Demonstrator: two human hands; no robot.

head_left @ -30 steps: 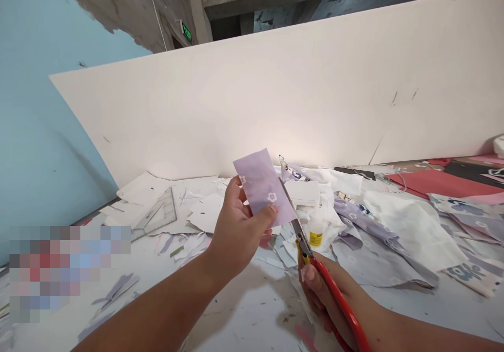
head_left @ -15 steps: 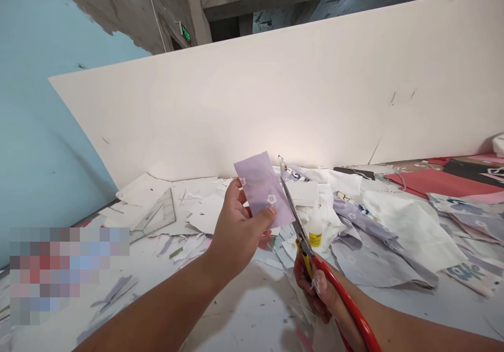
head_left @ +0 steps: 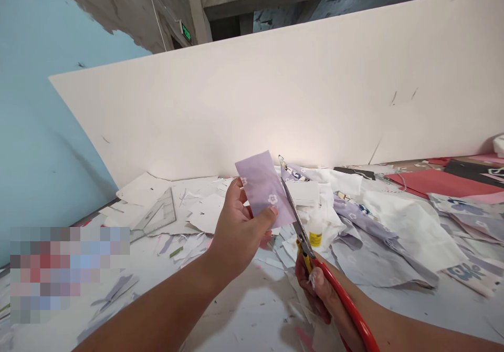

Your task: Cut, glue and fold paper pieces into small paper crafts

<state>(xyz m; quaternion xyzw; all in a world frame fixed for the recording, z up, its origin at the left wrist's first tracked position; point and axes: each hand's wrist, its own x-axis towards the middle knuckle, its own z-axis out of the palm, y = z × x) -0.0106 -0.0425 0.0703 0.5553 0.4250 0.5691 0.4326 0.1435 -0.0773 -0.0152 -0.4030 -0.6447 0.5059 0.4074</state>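
Observation:
My left hand (head_left: 244, 220) pinches a lilac piece of fabric or paper (head_left: 260, 181) with white flowers, thumb on its front face. The piece is roughly rectangular and held up at a slant. In my right hand (head_left: 321, 291) is a pair of red-handled scissors (head_left: 301, 231), blades pointing up and left. The blades lie along the right edge of the lilac piece and look nearly closed. Something yellow, perhaps a cutter handle (head_left: 305, 260), is also within the right hand's grip, mostly hidden. Just behind the scissors stands a small bottle with a yellow label (head_left: 315, 236).
A clear set square (head_left: 169, 205) rests among white paper pieces at the left. Crumpled lilac floral cloth (head_left: 366, 257) and white cloth (head_left: 413, 226) lie to the right, with red sheets (head_left: 433, 184) beyond. Scraps litter the table; a white panel (head_left: 236, 110) rises behind it.
Almost nothing differs. The lilac piece and my left hand have shifted very slightly to the right; the scissors stay at its right edge.

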